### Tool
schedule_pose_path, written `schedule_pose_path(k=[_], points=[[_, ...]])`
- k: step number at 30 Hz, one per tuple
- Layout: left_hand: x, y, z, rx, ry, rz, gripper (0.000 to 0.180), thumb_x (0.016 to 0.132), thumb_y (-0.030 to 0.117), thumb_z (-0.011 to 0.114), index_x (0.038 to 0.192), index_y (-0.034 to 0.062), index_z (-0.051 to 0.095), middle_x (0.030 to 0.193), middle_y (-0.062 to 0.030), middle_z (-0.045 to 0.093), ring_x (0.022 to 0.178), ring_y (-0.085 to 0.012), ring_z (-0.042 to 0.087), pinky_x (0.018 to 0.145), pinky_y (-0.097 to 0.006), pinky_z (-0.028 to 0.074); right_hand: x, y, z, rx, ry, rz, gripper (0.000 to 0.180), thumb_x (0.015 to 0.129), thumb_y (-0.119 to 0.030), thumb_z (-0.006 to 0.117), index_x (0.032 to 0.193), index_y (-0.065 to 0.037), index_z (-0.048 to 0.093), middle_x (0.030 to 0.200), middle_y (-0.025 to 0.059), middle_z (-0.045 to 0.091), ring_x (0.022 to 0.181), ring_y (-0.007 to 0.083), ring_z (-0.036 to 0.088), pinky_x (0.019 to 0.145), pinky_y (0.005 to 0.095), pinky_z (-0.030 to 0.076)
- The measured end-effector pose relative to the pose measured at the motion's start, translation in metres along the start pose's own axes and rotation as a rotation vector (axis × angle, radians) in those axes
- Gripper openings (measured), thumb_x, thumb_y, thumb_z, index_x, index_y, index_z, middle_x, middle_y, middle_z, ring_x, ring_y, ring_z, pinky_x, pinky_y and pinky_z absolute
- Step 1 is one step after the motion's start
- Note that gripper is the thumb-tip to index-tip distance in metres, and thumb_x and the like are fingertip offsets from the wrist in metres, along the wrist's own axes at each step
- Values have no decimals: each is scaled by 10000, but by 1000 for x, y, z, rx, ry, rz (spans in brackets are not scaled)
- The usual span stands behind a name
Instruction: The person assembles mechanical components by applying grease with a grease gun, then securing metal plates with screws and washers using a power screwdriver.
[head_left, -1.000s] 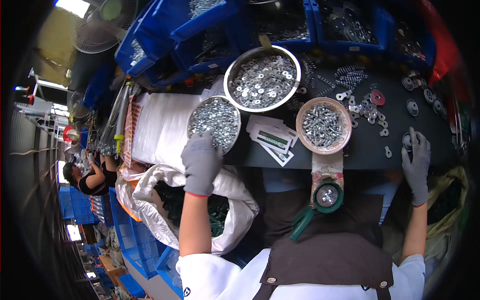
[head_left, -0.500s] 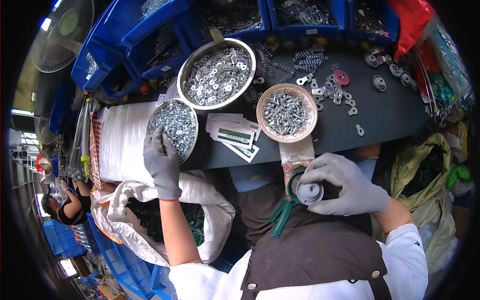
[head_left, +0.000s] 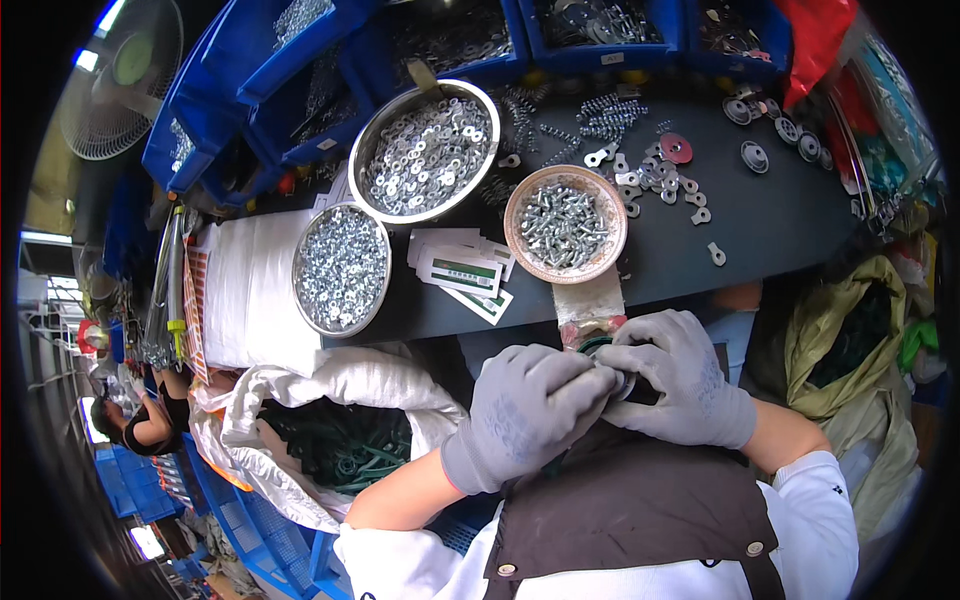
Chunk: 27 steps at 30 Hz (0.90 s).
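Observation:
My right hand, in a grey glove, is closed around a grey round part in a green plastic piece at the table's front edge. My left hand, gloved too, reaches across from the left. Its fingertips are pinched together against the same part; whatever they hold is hidden. Most of the grey part lies behind the fingers. Just beyond the hands stands a patterned bowl of small screws. Farther left are a steel bowl of small metal pieces and a larger steel bowl of flat washer-like pieces.
Blue bins of hardware line the back. Springs, metal tabs and grey wheels lie on the dark table. Printed cards rest between the bowls. White sack with green parts stands left, olive sack right.
My left hand has left the smaller steel bowl and moved right to the green piece, meeting my right hand. My right hand has stayed at the piece, its fingers shifted slightly.

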<state>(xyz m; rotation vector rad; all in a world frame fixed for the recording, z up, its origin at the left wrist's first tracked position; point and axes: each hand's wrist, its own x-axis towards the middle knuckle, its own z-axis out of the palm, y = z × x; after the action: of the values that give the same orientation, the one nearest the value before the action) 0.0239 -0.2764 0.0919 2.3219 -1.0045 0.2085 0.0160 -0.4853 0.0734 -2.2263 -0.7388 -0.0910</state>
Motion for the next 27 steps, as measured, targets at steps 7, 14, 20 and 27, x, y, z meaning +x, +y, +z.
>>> schedule_pose_path(k=[7, 14, 20, 27], points=[[-16, 3, 9, 289, -26, 140, 347, 650, 242, 780, 979, 189, 683, 924, 50, 592, 700, -131, 564, 595, -290, 440, 3, 12, -7, 214, -153, -92, 463, 685, -269, 742, 1108, -126, 623, 1101, 83, 565, 958, 276, 569, 828, 407, 424], [-39, 11, -14, -198, 213, -109, 258, 620, 55, 665, 877, 59, 677, 779, -72, 595, 664, -199, 562, 575, -309, 455, -18, 17, -38, 545, 178, 37, 51, 675, -59, 659, 683, -76, 612, 929, 109, 636, 908, 255, 596, 814, 363, 463], [-57, 0, 54, -824, 469, -828, 115, 824, -45, 549, 893, -12, 634, 861, -97, 610, 740, -158, 566, 672, -266, 458, 2, 12, -4, 219, 74, 21, 389, 766, -170, 637, 1110, 10, 621, 1170, 193, 567, 1080, 308, 548, 937, 383, 442], [-82, -135, 205, -34, 397, -544, 201, 860, 72, 595, 1052, 10, 597, 901, -125, 620, 769, -253, 622, 632, -360, 502, 13, -8, -4, 396, 316, 228, 151, 781, -114, 599, 672, -13, 625, 919, 135, 662, 932, 267, 602, 841, 359, 481]])
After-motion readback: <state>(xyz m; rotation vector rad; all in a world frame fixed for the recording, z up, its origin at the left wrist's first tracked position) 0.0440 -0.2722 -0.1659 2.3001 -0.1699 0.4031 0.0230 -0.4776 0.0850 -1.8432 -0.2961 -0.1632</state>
